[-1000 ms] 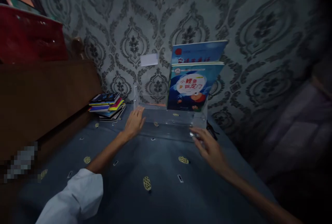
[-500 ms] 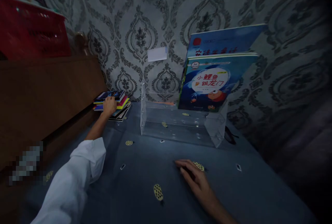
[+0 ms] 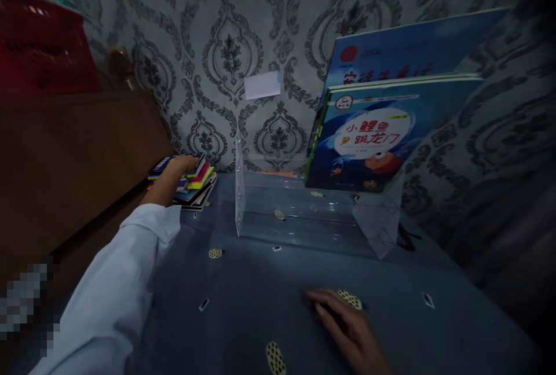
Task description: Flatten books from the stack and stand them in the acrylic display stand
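At the far left of the cloth-covered table, my left hand (image 3: 180, 165) reaches over a stack of books (image 3: 197, 192) and is closed on the dark-covered top book (image 3: 198, 165). Its fingertips are partly hidden. The books beneath show yellow, pink and white edges and lie unevenly. My right hand (image 3: 341, 320) rests low over the table at the front, fingers loosely stretched, holding nothing. A clear acrylic book rack (image 3: 299, 230) stands in the middle. Blue picture books (image 3: 360, 138) lean in its right side, the front one showing an orange fish; a taller blue book (image 3: 403, 45) rises behind.
A brown wooden headboard-like panel (image 3: 78, 149) runs along the left, with a red bag (image 3: 47, 45) on top. A white label (image 3: 262, 85) shows against the patterned wall (image 3: 230, 57). Behind the rack's right end lies a dark object (image 3: 407, 239). Yellow prints dot the blue cloth (image 3: 243, 305).
My left hand has turned and shifted slightly right over the top book, which looks more tilted. The view has moved closer to the rack. My right hand stays loosely stretched near the table.
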Motion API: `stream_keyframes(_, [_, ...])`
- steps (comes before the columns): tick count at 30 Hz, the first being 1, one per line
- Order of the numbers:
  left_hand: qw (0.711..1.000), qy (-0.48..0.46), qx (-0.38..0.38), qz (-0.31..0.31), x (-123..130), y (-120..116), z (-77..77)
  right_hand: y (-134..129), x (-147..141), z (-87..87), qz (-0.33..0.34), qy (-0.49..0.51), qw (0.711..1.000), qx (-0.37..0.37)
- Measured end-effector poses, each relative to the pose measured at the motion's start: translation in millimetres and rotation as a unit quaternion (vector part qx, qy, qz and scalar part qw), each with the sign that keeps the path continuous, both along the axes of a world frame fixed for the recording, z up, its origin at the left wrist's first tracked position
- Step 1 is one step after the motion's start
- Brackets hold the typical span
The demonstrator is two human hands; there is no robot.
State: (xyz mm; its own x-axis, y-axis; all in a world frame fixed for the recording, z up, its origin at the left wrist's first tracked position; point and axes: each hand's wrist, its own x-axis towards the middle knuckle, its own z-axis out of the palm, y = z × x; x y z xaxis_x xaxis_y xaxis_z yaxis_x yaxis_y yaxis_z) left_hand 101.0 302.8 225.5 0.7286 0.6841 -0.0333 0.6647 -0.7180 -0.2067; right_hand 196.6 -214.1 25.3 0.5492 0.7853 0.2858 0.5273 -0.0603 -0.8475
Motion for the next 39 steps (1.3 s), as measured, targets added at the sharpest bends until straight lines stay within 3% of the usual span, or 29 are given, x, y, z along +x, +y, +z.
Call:
stream_keyframes(4, [0.997, 0.071, -0.021, -0.006, 15.4, 8.8, 4.4, 0.4, -1.3, 1.1, -0.01, 0.001, 1.0, 0.003])
stream_keyframes(9, [0.995, 0.087, -0.011, -0.041, 17.2, 15.2, 6.9, -0.2, -3.2, 7.5, -0.009, 0.001, 1.0, -0.002])
stream_keyframes(15, [0.994, 0.082, 0.043, -0.063, -1.7, 13.3, 3.2, -2.6, -3.3, 7.6, -0.006, -0.011, 1.0, -0.023])
stream_keyframes(25, [0.99, 0.073, 0.107, -0.052, -36.9, -13.5, -7.5, -1.2, -0.6, 0.0, 0.015, -0.04, 0.999, -0.022])
stream_keyframes(31, [0.991, 0.038, 0.125, -0.03, -60.2, -30.8, -11.6, 1.3, -5.3, 10.5, 0.032, -0.025, 0.999, -0.004])
stream_keyframes(39, [0.993, 0.0, 0.119, -0.002, -64.5, -19.1, -9.1, 1.9, -7.0, 7.8, 0.026, -0.024, 0.999, -0.012])
